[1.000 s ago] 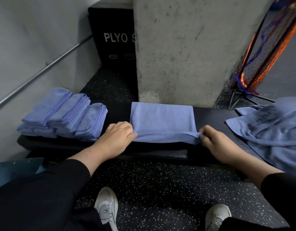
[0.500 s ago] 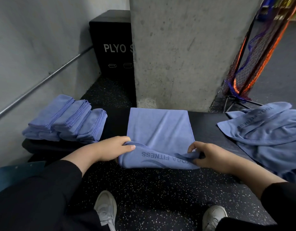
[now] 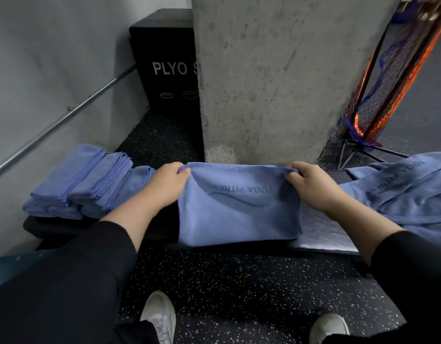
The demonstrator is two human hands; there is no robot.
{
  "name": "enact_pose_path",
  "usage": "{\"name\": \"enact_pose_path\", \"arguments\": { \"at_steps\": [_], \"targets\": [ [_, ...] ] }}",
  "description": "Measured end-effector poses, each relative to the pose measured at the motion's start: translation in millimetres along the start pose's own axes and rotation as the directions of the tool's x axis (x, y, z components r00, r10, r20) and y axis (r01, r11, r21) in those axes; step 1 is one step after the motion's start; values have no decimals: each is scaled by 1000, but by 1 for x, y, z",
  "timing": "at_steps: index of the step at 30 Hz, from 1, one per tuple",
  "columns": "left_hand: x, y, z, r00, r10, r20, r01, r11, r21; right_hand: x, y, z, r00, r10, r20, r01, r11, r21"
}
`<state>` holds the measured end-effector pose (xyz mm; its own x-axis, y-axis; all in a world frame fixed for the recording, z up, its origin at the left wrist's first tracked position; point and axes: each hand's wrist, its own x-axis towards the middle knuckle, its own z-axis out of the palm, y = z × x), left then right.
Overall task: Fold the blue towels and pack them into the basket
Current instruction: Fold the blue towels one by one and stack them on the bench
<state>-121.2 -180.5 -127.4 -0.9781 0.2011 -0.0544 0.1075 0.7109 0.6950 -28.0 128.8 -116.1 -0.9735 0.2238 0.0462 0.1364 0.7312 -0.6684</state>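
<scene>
Blue microfibre is doubled across the middle of the black padded desk (image 3: 321, 234), and I have both hands on it: my left hand (image 3: 168, 186) pinches the far left corner of the towel (image 3: 239, 214) and my right hand (image 3: 311, 184) pinches the far right corner, fingers curled tight on the cloth. I hold the two corners level and apart so the top layer pulls flat and its far edge can meet the layer beneath squarely, with the printed lettering facing up. The near fold hangs just at the desk's near edge, close to me, which I judge gives room to press it smooth. To the left, beside my forearm, the folded towels (image 3: 90, 180) lie in rows out of the way of the working space. To the right, the unfolded towels (image 3: 400, 194) lie heaped within easy reach for the next pick. No basket shows anywhere, so packing looks some way off.
</scene>
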Motion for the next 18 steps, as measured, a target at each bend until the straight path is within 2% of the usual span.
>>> {"name": "enact_pose_path", "arguments": {
  "at_steps": [2, 4, 11, 18],
  "targets": [
    [11, 4, 10, 997, -22, -80, 28, 998, 63, 19, 1, 11, 999, 44, -17, -45, 999, -31],
    [25, 0, 25, 994, -48, -94, 56, 995, 83, 35, 8, 25, 997, 82, 7, -81, 994, -67],
    [42, -17, 49, 999, -25, 33, 14, 951, 309, 51, 28, 47, 987, 135, 93, -112, 970, -214],
    [20, -10, 42, 987, -21, 160, -38, 933, 358, 17, 26, 25, 947, 208, 244, -120, 936, -330]
  ]
}}
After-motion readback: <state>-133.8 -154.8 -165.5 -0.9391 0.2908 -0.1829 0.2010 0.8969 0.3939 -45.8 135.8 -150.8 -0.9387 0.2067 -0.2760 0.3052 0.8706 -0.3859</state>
